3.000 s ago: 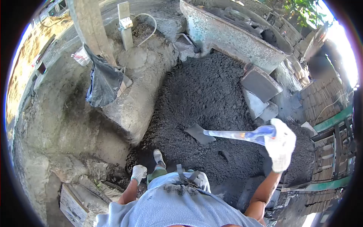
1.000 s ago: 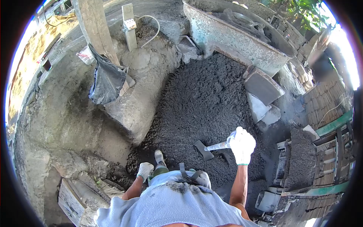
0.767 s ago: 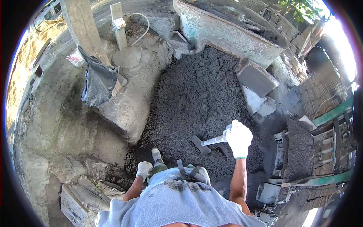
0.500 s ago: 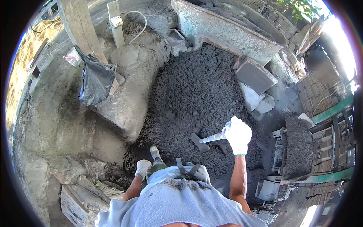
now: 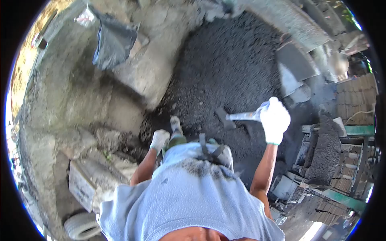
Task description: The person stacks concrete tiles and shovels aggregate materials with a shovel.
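Note:
My right hand (image 5: 275,121), in a white glove, is closed around the pale handle of a hoe (image 5: 243,116). The hoe's flat grey blade rests at the surface of a broad heap of dark, wet-looking mix (image 5: 225,68). My left hand (image 5: 160,139), also gloved, hangs beside my left leg with its fingers curled in, and nothing shows in it. A light boot (image 5: 175,123) stands at the lower left edge of the heap.
A concrete block (image 5: 148,76) borders the heap on the left, with a dark plastic bag (image 5: 114,42) on it. A trough (image 5: 287,20) and a leaning board (image 5: 296,61) stand at upper right. Dark mix fills a holder (image 5: 325,150) at right. A tyre (image 5: 81,225) lies lower left.
The view has tilted down, so the surroundings sit higher and the tyre now shows. The right hand and hoe appear farther up and right in the picture; both hands keep their grip shape.

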Demonstrator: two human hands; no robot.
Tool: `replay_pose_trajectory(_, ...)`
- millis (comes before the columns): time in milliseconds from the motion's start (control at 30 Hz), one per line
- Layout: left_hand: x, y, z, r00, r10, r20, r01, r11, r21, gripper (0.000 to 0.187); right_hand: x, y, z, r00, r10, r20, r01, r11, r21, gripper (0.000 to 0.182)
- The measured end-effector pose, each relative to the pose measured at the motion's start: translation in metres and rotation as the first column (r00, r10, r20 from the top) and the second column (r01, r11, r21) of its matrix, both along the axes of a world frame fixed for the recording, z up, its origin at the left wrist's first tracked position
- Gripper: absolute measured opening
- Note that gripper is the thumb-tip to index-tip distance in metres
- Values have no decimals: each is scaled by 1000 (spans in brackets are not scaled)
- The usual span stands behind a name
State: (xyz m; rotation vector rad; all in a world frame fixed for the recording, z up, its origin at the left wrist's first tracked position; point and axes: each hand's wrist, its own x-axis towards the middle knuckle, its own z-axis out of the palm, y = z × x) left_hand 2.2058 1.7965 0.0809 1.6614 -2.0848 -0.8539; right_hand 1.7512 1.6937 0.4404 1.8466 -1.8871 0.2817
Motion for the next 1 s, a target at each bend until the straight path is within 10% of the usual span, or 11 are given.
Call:
replay_pose_trajectory(100, -17, 8, 56, 638, 698, -324, -352, 639, 684, 25, -10, 1, -10, 997, 28, -73, -26, 999, 29, 22)
replay_pose_trajectory(433, -2, 36, 52, 814, 552, -179, -347, 710, 612, 27, -17, -3, -18, 994, 18, -105, -12, 999, 50, 33)
replay_pose_trajectory(1000, 11, -70, 65, 710, 651, -268, -267, 602, 753, 24, 11, -8, -6, 978, -203, 37, 194, 964, 180, 35)
